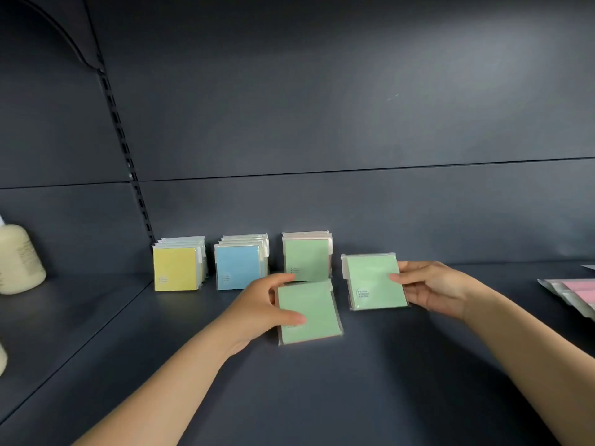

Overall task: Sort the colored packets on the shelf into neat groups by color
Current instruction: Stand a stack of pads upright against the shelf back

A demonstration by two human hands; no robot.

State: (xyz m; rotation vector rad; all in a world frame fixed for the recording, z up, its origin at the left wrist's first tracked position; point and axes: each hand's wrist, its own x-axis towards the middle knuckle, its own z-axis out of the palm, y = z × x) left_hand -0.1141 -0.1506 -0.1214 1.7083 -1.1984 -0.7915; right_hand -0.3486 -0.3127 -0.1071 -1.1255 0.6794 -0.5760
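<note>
Packets stand sorted along the back of the shelf (322,397) in the head view: a yellow group (176,268), a blue group (239,267) and a green group (306,259). The left hand (260,312) pinches one green packet (309,313) just in front of the green group; the right hand (431,289) grips another green packet (375,281) beside it. Both likely belong with the green group. Pink packets (576,289) at the right edge look unsorted, so the job seems well along but unfinished.
</note>
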